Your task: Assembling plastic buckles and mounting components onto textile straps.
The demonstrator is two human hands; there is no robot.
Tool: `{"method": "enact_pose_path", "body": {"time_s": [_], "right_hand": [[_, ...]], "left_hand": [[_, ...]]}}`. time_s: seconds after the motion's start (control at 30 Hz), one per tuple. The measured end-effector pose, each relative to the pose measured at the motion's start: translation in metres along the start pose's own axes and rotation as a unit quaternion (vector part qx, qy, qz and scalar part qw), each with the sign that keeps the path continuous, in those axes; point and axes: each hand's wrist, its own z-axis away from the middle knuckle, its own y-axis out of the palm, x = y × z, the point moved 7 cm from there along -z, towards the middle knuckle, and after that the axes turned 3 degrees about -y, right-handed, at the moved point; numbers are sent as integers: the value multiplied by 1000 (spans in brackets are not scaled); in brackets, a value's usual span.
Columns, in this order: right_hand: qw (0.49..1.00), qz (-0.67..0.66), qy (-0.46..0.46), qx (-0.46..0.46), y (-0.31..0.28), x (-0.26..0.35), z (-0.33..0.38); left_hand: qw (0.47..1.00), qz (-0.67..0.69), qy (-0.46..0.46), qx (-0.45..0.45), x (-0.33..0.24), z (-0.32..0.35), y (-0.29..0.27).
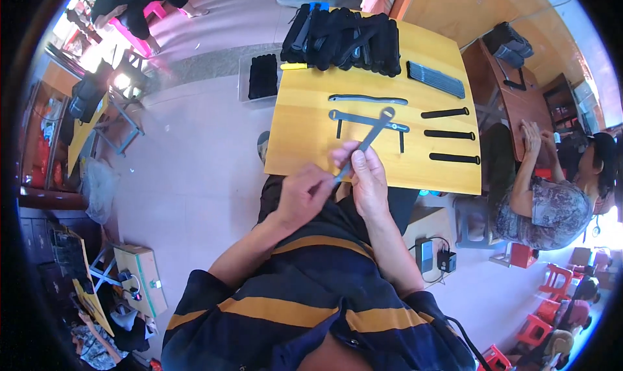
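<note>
Between my hands runs a grey strap with a ring-shaped end, slanting up over the front of the yellow table. My left hand pinches its lower end. My right hand has thumb and fingers closed round its middle. Beyond them lies another grey strap with a ring end, a short black strip and a second black strip just below it. Farther back is a wavy grey strap. On the right, three black straps lie in a column.
A big heap of black straps covers the table's far left, beside a yellow-handled item. A stack of grey straps lies far right. A clear bin with black items stands left of the table. Another person sits at right.
</note>
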Motion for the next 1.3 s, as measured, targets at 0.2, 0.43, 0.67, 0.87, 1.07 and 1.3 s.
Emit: {"method": "enact_pose_path", "body": {"time_s": [0.2, 0.43, 0.67, 0.87, 1.07, 1.3], "right_hand": [[980, 131, 131, 78, -7, 16, 10], [892, 373, 172, 188, -9, 22, 0], [874, 416, 149, 201, -24, 24, -24], [868, 416, 156, 221, -41, 24, -43], [878, 448, 131, 110, -103, 41, -59], [916, 373, 146, -32, -144, 46, -68]], "left_hand": [[986, 109, -105, 64, 11, -1, -6], [969, 186, -162, -17, 35, -53, -35], [972, 113, -206, -8, 58, -72, -20], [953, 106, -275, 67, 80, -87, -4], [963, 58, -260, 31, 100, -98, 6], [964, 12, -259, 59, 109, -109, 21]]}}
